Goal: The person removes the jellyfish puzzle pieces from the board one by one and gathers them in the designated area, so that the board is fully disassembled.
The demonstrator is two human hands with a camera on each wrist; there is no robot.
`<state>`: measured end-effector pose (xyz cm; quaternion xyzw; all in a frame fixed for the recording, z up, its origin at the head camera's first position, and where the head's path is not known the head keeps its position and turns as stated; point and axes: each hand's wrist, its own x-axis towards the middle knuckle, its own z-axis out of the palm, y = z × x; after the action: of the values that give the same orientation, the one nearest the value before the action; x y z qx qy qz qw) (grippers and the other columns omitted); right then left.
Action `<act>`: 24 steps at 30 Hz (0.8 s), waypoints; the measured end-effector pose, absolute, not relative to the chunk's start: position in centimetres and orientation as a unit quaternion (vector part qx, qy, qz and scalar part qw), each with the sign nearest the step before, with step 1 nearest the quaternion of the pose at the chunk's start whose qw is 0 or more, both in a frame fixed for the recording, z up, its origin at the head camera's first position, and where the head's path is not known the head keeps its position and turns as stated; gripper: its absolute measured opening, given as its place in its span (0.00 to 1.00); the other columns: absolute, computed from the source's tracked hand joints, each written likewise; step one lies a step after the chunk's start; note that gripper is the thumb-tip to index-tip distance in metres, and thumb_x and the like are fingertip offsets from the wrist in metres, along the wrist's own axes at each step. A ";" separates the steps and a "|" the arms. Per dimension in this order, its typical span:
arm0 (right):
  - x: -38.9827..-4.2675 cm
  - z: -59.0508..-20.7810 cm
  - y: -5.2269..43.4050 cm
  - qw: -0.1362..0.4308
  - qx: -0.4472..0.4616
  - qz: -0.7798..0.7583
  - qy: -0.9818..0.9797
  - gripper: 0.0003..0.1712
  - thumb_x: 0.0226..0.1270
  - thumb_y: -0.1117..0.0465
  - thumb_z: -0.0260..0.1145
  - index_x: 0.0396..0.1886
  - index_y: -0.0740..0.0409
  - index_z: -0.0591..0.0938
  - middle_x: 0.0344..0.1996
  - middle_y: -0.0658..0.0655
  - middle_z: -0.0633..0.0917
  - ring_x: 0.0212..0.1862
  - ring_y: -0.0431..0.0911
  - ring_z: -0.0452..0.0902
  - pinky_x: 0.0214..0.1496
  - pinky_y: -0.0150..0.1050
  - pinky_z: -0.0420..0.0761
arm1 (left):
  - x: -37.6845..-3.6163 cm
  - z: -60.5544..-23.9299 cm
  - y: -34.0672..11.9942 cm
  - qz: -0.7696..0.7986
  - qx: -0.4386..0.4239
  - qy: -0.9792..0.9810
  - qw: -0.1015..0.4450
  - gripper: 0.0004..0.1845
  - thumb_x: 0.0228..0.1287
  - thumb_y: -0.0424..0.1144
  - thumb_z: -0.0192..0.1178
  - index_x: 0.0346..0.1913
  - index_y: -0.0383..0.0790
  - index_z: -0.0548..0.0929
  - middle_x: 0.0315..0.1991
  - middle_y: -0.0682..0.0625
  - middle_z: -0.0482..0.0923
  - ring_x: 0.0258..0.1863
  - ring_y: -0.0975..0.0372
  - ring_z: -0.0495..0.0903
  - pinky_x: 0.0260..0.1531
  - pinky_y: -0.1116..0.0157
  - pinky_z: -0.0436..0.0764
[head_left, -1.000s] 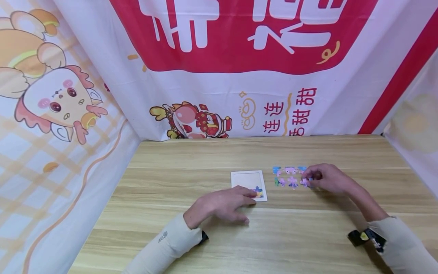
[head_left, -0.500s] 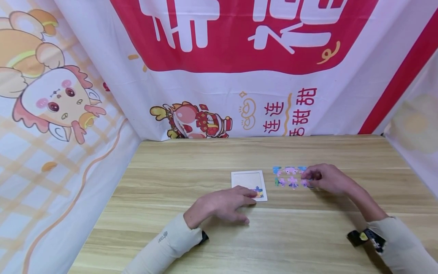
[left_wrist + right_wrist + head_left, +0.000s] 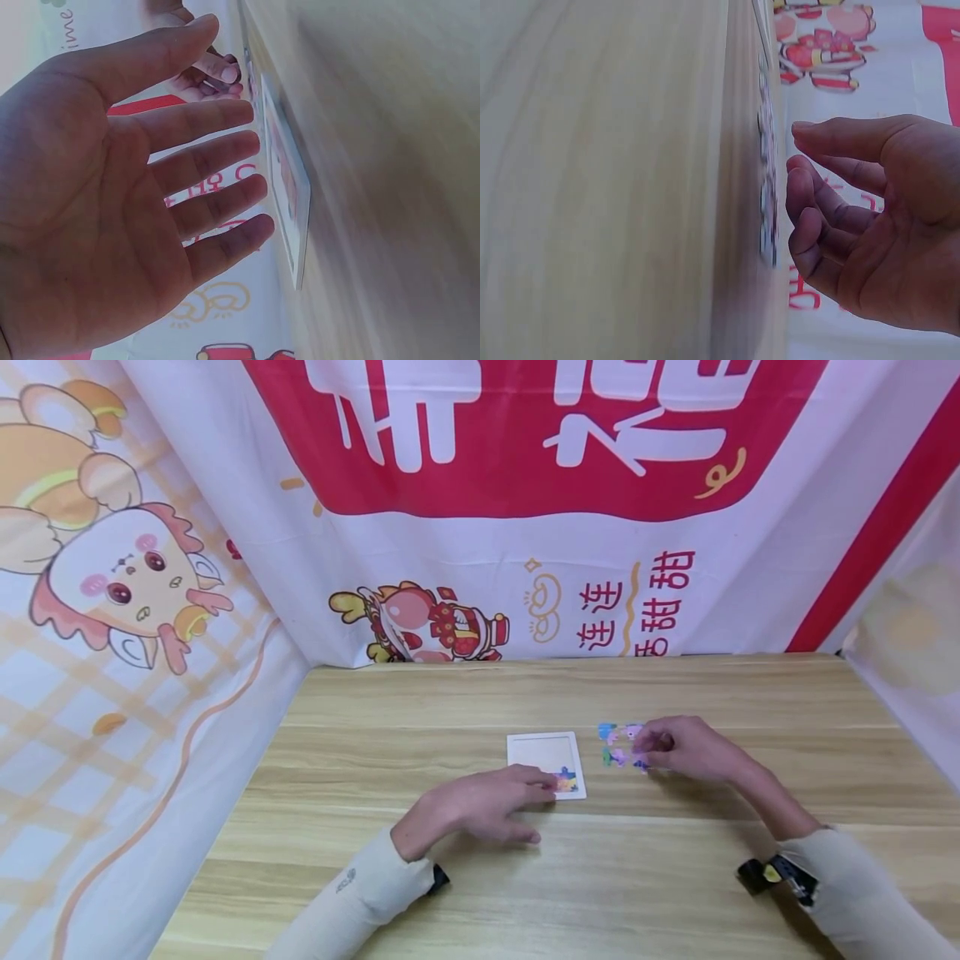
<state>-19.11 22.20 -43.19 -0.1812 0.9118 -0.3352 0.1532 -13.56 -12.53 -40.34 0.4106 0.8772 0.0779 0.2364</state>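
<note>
A square white puzzle tray lies mid-table, with a few colourful jigsaw pieces fitted at its lower right corner. My left hand reaches over the tray's near edge, fingers extended; in the left wrist view its fingertips sit beside the tray, with nothing in the palm. Right of the tray, several pink, blue and green jigsaw pieces lie loose in two rows. Low over their right part hovers my right hand, fingers loosely bent. Its thumb and fingertips are apart, with no piece visible between them, and it hides the right-hand pieces.
The wooden table runs back to a white cloth printed with red shapes and characters. Another printed cloth borders the left side. Dark straps with devices sit at the wrists, by the light sleeves.
My right hand has shifted left, from the far-right jigsaw pieces to over the middle ones. The left hand has drawn back very slightly; the tray stays where it was.
</note>
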 end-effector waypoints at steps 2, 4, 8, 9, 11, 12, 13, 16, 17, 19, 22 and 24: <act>-19.1 -43.1 21.5 0.156 -0.186 -0.338 0.909 0.08 0.73 0.66 0.71 0.49 0.57 0.89 0.40 0.53 0.89 0.40 0.46 0.80 0.37 0.34 0.83 | -13.4 -40.2 -13.0 0.079 0.406 0.880 0.235 0.34 0.78 0.53 0.64 0.81 0.47 0.72 0.86 0.53 0.61 0.86 0.57 0.58 0.85 0.57 0.63; -19.1 -42.9 20.9 0.158 -0.193 -0.339 0.907 0.09 0.73 0.66 0.71 0.49 0.58 0.89 0.41 0.53 0.90 0.40 0.45 0.81 0.37 0.34 0.84 | -13.2 -40.1 -13.5 0.082 0.400 0.882 0.234 0.33 0.78 0.53 0.64 0.80 0.48 0.73 0.85 0.54 0.61 0.86 0.57 0.59 0.85 0.56 0.64; -19.0 -42.5 19.8 0.163 -0.211 -0.342 0.901 0.10 0.72 0.66 0.72 0.51 0.59 0.89 0.42 0.53 0.90 0.41 0.46 0.81 0.38 0.34 0.85 | -12.7 -40.2 -14.6 0.084 0.389 0.888 0.231 0.32 0.78 0.54 0.64 0.78 0.49 0.75 0.85 0.55 0.62 0.85 0.58 0.60 0.84 0.56 0.64; -19.0 -42.4 19.6 0.164 -0.216 -0.341 0.900 0.09 0.73 0.65 0.72 0.50 0.58 0.89 0.42 0.53 0.90 0.41 0.46 0.81 0.38 0.34 0.85 | -12.5 -40.2 -14.8 0.084 0.385 0.890 0.231 0.32 0.77 0.55 0.64 0.78 0.49 0.76 0.85 0.56 0.62 0.85 0.58 0.60 0.84 0.56 0.65; -19.0 -42.4 19.1 0.164 -0.227 -0.342 0.897 0.08 0.73 0.64 0.72 0.50 0.58 0.89 0.42 0.53 0.90 0.42 0.45 0.81 0.39 0.34 0.85 | -12.2 -40.2 -15.3 0.084 0.381 0.892 0.228 0.32 0.77 0.55 0.65 0.78 0.49 0.76 0.84 0.55 0.63 0.85 0.58 0.61 0.84 0.56 0.66; -19.0 -42.5 18.9 0.163 -0.233 -0.343 0.895 0.08 0.74 0.64 0.72 0.49 0.57 0.89 0.42 0.53 0.90 0.42 0.45 0.81 0.40 0.34 0.85 | -12.1 -40.2 -15.5 0.086 0.378 0.893 0.228 0.32 0.77 0.55 0.65 0.78 0.49 0.76 0.84 0.55 0.63 0.84 0.58 0.62 0.84 0.56 0.66; -19.0 -42.6 18.6 0.161 -0.237 -0.343 0.895 0.08 0.74 0.64 0.72 0.49 0.57 0.89 0.42 0.53 0.90 0.42 0.45 0.81 0.40 0.34 0.85 | -12.0 -40.2 -15.7 0.086 0.378 0.894 0.226 0.32 0.76 0.55 0.66 0.78 0.49 0.76 0.84 0.54 0.64 0.84 0.58 0.62 0.83 0.56 0.67; -18.9 -42.6 17.8 0.153 -0.253 -0.344 0.891 0.08 0.73 0.64 0.73 0.49 0.58 0.90 0.43 0.55 0.91 0.41 0.44 0.82 0.40 0.33 0.85 | -11.6 -40.3 -16.4 0.089 0.379 0.894 0.220 0.33 0.76 0.53 0.66 0.78 0.47 0.76 0.84 0.53 0.64 0.84 0.57 0.63 0.84 0.55 0.66; -18.9 -42.6 17.5 0.153 -0.255 -0.343 0.891 0.08 0.74 0.63 0.73 0.49 0.57 0.90 0.43 0.55 0.91 0.41 0.44 0.82 0.40 0.33 0.85 | -11.5 -40.3 -16.6 0.090 0.378 0.895 0.219 0.33 0.76 0.53 0.67 0.78 0.47 0.76 0.84 0.52 0.64 0.84 0.56 0.63 0.84 0.55 0.66; -18.9 -42.6 16.9 0.150 -0.262 -0.342 0.890 0.08 0.73 0.63 0.73 0.49 0.57 0.90 0.43 0.54 0.91 0.41 0.43 0.82 0.40 0.33 0.86 | -11.3 -40.4 -16.9 0.089 0.379 0.895 0.217 0.33 0.75 0.53 0.67 0.78 0.46 0.75 0.84 0.52 0.64 0.84 0.56 0.63 0.84 0.55 0.65; -19.0 -42.6 16.0 0.153 -0.267 -0.341 0.888 0.08 0.74 0.64 0.72 0.49 0.57 0.89 0.42 0.52 0.90 0.41 0.43 0.82 0.40 0.34 0.85 | -11.3 -40.4 -17.3 0.089 0.376 0.896 0.218 0.34 0.75 0.53 0.67 0.78 0.46 0.75 0.84 0.52 0.64 0.84 0.56 0.63 0.84 0.55 0.65; -19.0 -42.6 15.4 0.155 -0.272 -0.341 0.887 0.08 0.74 0.64 0.72 0.49 0.57 0.89 0.42 0.51 0.90 0.41 0.42 0.81 0.40 0.33 0.84 | -11.2 -40.4 -17.4 0.090 0.372 0.897 0.223 0.34 0.75 0.54 0.67 0.78 0.46 0.75 0.84 0.52 0.65 0.83 0.56 0.64 0.83 0.55 0.66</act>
<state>-18.99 15.43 -42.56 -0.2716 0.8866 -0.3408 0.1550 -11.20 -17.36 -40.39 0.3720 0.8966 0.0903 0.2225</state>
